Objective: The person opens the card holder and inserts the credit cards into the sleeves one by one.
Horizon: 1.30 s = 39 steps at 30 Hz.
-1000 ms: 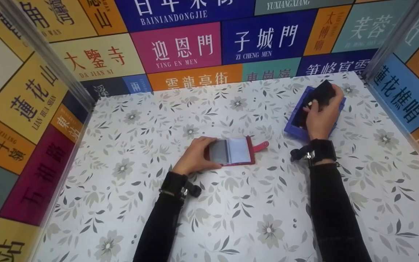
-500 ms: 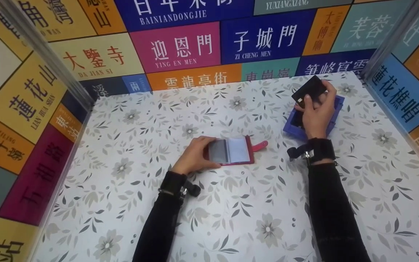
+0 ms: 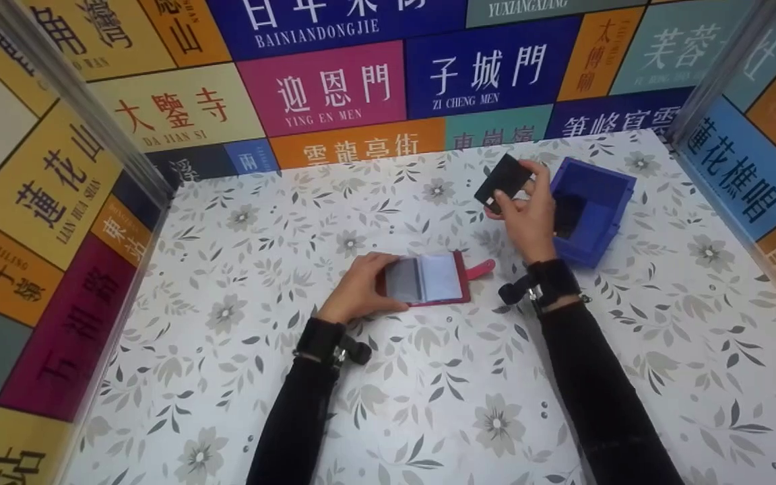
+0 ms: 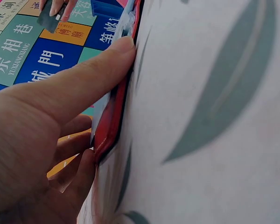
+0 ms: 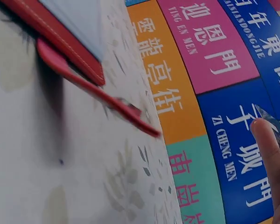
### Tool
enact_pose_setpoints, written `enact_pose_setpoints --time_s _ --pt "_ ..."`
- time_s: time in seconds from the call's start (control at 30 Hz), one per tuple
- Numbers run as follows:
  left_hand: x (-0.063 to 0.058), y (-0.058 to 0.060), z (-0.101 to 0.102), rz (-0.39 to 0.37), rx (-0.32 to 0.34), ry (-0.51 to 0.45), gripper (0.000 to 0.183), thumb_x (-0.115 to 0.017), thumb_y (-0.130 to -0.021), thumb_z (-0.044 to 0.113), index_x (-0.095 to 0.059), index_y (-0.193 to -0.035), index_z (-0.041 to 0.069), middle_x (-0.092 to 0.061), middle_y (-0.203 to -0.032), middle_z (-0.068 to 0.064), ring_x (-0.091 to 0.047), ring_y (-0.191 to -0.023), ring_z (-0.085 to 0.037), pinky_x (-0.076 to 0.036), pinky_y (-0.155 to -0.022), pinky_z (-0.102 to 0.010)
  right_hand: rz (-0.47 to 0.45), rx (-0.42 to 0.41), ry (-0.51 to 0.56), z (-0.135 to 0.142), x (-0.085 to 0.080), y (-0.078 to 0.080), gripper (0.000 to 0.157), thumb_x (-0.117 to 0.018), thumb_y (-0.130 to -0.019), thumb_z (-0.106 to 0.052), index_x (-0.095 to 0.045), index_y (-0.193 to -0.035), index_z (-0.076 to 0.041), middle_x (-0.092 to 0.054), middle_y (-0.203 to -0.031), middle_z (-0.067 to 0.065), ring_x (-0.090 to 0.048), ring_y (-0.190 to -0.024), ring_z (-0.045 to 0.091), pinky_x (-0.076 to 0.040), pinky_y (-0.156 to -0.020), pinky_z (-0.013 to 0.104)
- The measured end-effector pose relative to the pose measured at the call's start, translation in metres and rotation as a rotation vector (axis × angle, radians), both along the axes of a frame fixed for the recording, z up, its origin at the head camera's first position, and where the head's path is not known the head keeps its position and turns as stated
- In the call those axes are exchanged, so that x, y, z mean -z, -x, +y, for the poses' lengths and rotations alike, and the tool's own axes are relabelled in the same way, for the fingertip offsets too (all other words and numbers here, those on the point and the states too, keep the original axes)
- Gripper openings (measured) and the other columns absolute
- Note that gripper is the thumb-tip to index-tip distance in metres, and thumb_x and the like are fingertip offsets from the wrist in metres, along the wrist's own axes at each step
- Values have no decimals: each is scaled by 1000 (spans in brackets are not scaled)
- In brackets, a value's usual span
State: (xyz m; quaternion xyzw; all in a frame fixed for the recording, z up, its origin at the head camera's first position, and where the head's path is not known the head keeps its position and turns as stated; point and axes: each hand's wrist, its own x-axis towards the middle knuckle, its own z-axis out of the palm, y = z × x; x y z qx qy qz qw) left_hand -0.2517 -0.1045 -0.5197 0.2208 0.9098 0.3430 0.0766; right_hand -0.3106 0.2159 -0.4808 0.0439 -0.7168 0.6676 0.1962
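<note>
A red card holder (image 3: pixel 438 277) lies open on the table, its clear plastic sleeves facing up. My left hand (image 3: pixel 359 286) grips its left end, thumb on the near edge and fingers on the far edge. The left wrist view shows the thumb pressing along the red cover (image 4: pixel 111 119). Above the table, left of a blue-purple basket (image 3: pixel 600 192), my right hand (image 3: pixel 528 217) pinches a black card (image 3: pixel 506 180) with a small light patch at its lower corner. In the right wrist view only a fingertip and a bit of that card show.
The holder's red snap strap (image 3: pixel 479 269) sticks out to the right, raised off the table in the right wrist view (image 5: pixel 98 95). Something black (image 3: pixel 567 212) lies inside the basket. Lettered panels (image 3: pixel 324 87) wall the floral-patterned table (image 3: pixel 395 404) at the back and sides.
My right hand has lifted the black card out of the basket and carried it left, toward the card holder. The left hand and the holder have stayed in place.
</note>
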Motion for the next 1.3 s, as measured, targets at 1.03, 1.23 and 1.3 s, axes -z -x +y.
enact_pose_setpoints --time_s 1.03,1.23,1.3 --pt "0 -1 3 38 -1 42 88 -95 -73 39 -56 -147 13 -58 -145 -9 -51 -134 -28 -42 -114 -42 -308 -386 -397 -62 30 -19 37 -58 -102 0 -41 -136 0 -65 -120 34 -73 -76 35 -61 -53 36" --pt "0 0 3 21 -13 35 88 -95 -72 38 -56 -148 14 -57 -146 -8 -51 -134 -27 -42 -115 -42 -326 -391 -344 -62 32 -19 40 -58 -103 0 -40 -139 -1 -63 -124 35 -74 -76 35 -62 -55 37" --pt "-1 0 3 21 -13 38 88 -95 -73 38 -56 -148 14 -57 -146 -8 -51 -134 -27 -42 -115 -42 -327 -392 -318 -62 33 -18 41 -57 -103 0 -39 -139 0 -63 -123 35 -74 -78 36 -62 -55 37"
